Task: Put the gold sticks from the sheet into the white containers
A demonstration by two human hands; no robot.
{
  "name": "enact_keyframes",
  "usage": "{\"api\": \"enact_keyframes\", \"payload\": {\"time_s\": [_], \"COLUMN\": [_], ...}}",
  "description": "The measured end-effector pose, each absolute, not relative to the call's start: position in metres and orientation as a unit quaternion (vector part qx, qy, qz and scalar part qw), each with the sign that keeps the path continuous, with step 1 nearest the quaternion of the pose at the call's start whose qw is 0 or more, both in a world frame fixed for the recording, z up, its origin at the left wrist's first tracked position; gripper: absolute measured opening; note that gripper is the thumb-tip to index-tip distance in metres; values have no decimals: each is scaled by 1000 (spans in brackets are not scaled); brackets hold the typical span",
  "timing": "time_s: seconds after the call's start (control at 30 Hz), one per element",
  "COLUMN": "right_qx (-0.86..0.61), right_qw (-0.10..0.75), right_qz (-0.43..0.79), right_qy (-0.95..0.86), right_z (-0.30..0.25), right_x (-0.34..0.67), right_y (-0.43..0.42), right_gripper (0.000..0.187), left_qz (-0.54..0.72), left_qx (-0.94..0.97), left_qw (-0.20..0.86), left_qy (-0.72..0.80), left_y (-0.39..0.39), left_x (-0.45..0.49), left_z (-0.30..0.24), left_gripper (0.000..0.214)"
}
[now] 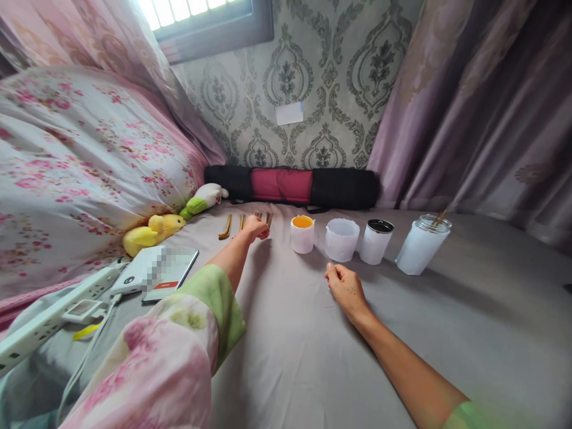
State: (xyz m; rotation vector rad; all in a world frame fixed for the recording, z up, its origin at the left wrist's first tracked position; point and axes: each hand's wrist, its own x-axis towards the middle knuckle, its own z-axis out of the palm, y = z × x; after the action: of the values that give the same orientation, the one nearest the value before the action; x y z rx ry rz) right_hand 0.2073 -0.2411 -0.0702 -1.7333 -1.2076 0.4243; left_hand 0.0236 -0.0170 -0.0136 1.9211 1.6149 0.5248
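Observation:
My left hand [257, 227] reaches down among small bundles of thin golden-brown sticks [227, 227] lying in a row on the grey sheet. Its fingers are closed at the bundles on the right of that row; its grip is partly hidden. My right hand [346, 289] hovers or rests low over the sheet, fingers curled in, with nothing visible in them. Just beyond it stand a white-wrapped cup with an orange inside [302, 235], a wider white-wrapped tub [342, 241] and a white-wrapped can with a dark inside [376, 243].
A white-wrapped glass jar [422, 247] with thin sticks in it leans at the right. Left lie a tablet-like device [172, 277], a white box, a power strip [58, 313], a cable and plush toys [154, 233]. A black and red roll [286, 186] lies along the wall.

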Motion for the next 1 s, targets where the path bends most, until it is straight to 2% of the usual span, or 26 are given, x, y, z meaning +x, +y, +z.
{"api": "enact_keyframes", "payload": {"time_s": [0.2, 0.4, 0.6, 1.0], "right_qx": [-713, -715, -714, -712], "right_qw": [465, 458, 459, 459], "right_qz": [174, 173, 170, 161], "right_qy": [-495, -499, -501, -507], "right_z": [-69, -65, -67, -67], "right_x": [207, 207, 207, 207], "right_y": [-241, -243, -242, -243], "right_gripper": [45, 43, 44, 44], "left_qz": [311, 365, 378, 389], "left_qx": [605, 526, 487, 462], "left_qw": [456, 559, 616, 661], "left_qy": [574, 527, 491, 446], "left_y": [-35, -50, -57, -66], "left_x": [25, 22, 20, 17], "left_z": [-20, -31, -37, -45], "left_gripper": [14, 16, 11, 12]}}
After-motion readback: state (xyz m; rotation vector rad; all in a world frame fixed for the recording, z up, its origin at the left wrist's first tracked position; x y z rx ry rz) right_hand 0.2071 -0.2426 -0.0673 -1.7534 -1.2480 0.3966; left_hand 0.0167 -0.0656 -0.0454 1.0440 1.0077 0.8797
